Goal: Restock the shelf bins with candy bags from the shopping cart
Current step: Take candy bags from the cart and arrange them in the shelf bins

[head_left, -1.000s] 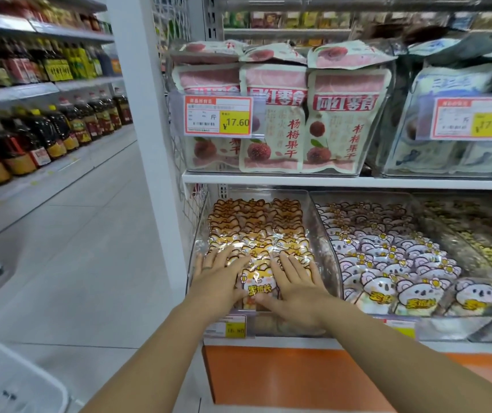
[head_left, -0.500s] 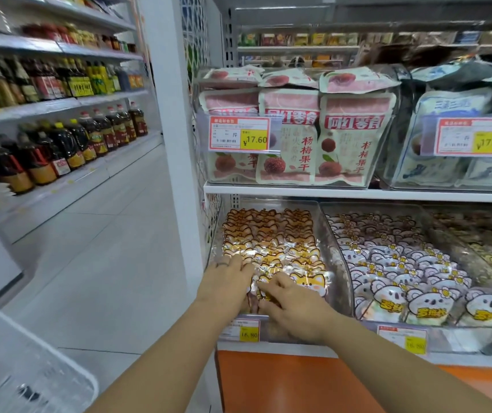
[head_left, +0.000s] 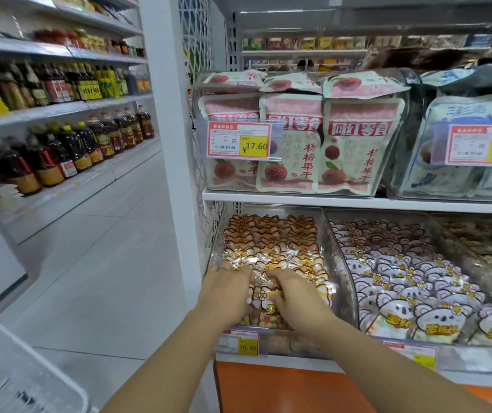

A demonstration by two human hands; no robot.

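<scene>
Left hand (head_left: 226,292) and right hand (head_left: 296,298), fingers curled, grip the front candy bag (head_left: 265,307), standing face-forward in a clear bin (head_left: 339,263); price tag (head_left: 240,342) reads 16.80.

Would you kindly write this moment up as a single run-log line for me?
left hand: grips front candy bag | right hand: grips same bag | clear bin: leftmost, lower shelf, packed with orange bags

Both bare forearms reach in, left from about 7 o'clock, right from 5. Left hand (head_left: 226,293) is palm down, ring on one finger, tips bent toward 3 o'clock, can't tell if it's gripping. Right hand (head_left: 296,299) sits just beside it, fingers curled, pinching a candy bag (head_left: 264,314).
</scene>
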